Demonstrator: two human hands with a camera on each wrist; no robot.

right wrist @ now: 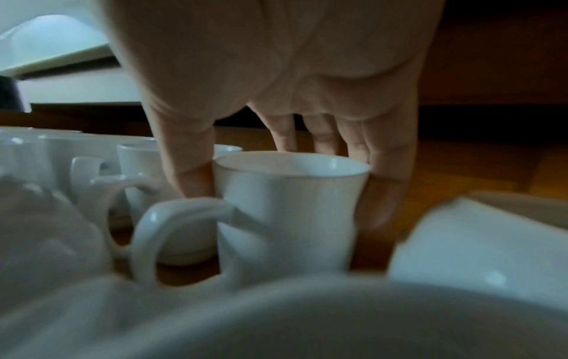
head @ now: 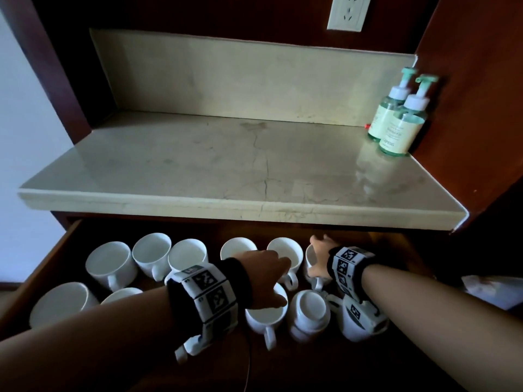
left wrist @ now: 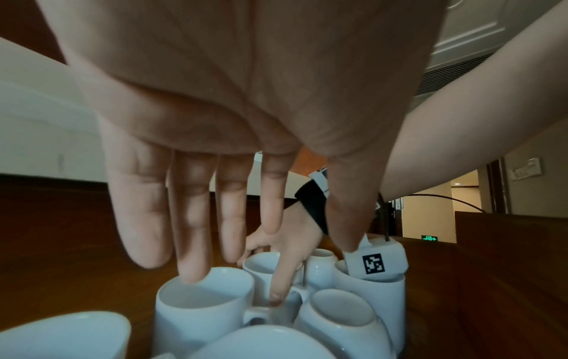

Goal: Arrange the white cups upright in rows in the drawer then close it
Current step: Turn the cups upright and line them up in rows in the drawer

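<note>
Several white cups stand in the open wooden drawer (head: 42, 267), in a back row and a front row. My right hand (head: 319, 257) grips the back-right cup (head: 310, 257) by its sides; in the right wrist view the thumb (right wrist: 193, 179) and fingers (right wrist: 381, 201) clasp this upright cup (right wrist: 286, 218). My left hand (head: 283, 281) hovers open over the middle cups, its straight fingers (left wrist: 190, 243) pointing down at an upright cup (left wrist: 202, 303). One cup (head: 310, 312) in the front row stands upside down. Another cup (head: 356, 329) lies partly hidden under my right wrist.
A marble counter (head: 226, 165) overhangs the back of the drawer. Two green pump bottles (head: 396, 123) stand at its right rear, under a wall socket (head: 348, 12). Bare drawer floor (right wrist: 461, 170) shows to the right of the held cup.
</note>
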